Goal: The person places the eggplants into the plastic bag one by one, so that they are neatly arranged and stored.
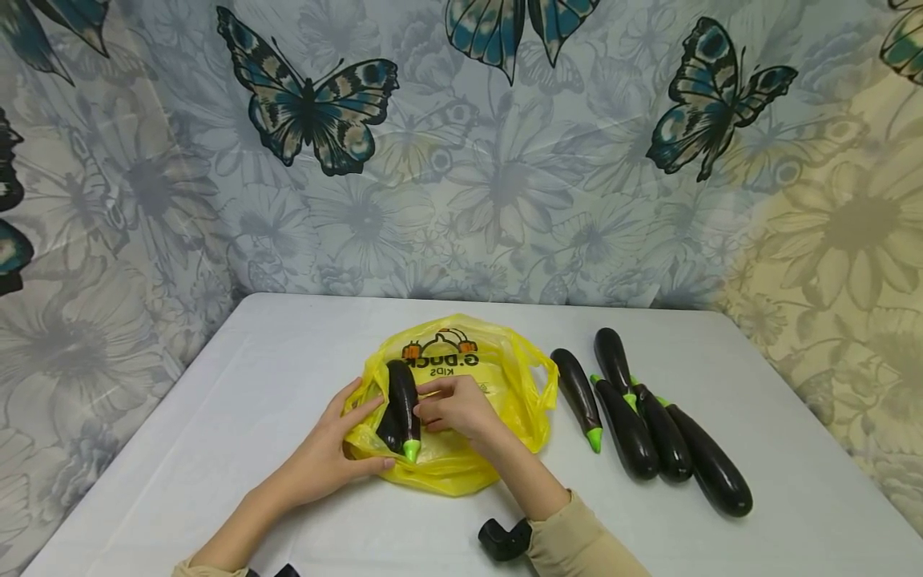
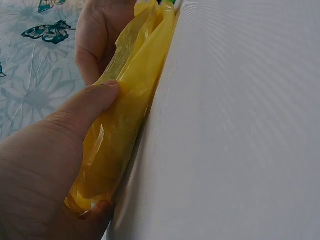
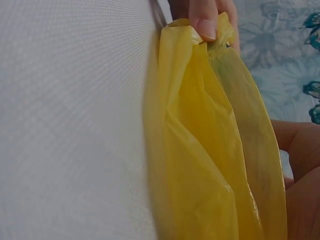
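A yellow plastic bag (image 1: 505, 353) lies opened out on the table, its printed inside facing up. Two dark eggplants are in its left part: one (image 1: 402, 401) with a green cap toward me, another (image 1: 390, 429) partly hidden beneath it. My left hand (image 1: 324, 453) grips the bag's left edge; in the left wrist view its thumb (image 2: 102, 97) lies on the yellow plastic. Over the bag, my right hand (image 1: 457, 409) has its bent fingertips at the right side of the upper eggplant. The bag wall hides the eggplants in the right wrist view.
Several more eggplants (image 1: 707, 457) lie in a loose group on the table right of the bag, one (image 1: 577, 393) close to its handle. A white cloth covers the table (image 1: 288, 344). Behind stands a butterfly-patterned backdrop (image 1: 433, 232). A black curved object (image 1: 502, 539) is by the right wrist.
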A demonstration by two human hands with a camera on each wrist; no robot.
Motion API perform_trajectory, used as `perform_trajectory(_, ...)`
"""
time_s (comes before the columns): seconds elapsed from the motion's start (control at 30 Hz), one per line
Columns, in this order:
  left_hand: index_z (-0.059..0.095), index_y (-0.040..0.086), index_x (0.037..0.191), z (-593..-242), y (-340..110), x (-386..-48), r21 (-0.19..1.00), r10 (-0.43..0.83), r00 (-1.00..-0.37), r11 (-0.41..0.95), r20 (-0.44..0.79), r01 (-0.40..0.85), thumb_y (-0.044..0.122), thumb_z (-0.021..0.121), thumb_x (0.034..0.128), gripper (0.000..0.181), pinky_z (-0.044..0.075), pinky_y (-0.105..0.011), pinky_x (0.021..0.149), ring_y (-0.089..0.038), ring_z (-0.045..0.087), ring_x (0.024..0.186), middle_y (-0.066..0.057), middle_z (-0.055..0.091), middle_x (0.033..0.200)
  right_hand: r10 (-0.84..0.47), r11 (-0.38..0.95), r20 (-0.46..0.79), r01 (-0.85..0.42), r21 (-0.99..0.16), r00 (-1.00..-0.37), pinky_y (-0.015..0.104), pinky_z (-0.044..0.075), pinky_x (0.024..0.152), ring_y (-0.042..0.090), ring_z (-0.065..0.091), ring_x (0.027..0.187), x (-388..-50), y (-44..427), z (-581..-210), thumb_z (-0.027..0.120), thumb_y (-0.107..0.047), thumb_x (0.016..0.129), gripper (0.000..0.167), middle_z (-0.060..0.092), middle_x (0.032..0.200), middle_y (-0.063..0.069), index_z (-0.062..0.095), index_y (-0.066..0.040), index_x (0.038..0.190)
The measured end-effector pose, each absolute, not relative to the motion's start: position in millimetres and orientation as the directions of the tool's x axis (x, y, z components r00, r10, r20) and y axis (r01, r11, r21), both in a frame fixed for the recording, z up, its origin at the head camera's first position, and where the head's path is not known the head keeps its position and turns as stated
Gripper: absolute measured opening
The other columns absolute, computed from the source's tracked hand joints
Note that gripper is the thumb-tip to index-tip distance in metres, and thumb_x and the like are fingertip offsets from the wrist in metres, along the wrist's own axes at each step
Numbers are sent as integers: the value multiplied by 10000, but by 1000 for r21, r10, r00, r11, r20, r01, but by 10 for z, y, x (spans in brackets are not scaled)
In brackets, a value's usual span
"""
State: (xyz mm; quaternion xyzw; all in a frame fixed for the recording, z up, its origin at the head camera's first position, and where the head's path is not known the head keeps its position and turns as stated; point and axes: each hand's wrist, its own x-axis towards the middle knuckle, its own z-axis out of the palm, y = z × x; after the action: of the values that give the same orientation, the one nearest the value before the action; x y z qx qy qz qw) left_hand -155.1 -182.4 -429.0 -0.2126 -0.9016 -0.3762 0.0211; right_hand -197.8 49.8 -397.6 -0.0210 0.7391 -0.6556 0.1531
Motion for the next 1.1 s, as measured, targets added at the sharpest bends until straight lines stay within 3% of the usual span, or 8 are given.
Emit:
perform_trajectory(0.57,441,236,1504,-4281,-1811,-1542,667,367,-908,627,203,403,648,754,743,920,270,-645,1047,-403,184,1424,-131,118,1612,-238,126,-184,158,-979,-954,413,578,720,257,691,774,-1967,506,-3953,753,-10,848,281,700,902,127,697,55,1115)
perform_trajectory(1.1,436,234,1506,-4277,-1811,-1550,663,364,-911,635,195,396,664,738,746,923,279,-646,1043,-406,183,1424,-128,115,1613,-196,166,-140,108,-980,-971,399,574,744,356,678,896,-1963,647,-3741,739,-34,869,260,690,948,118,676,94,1087)
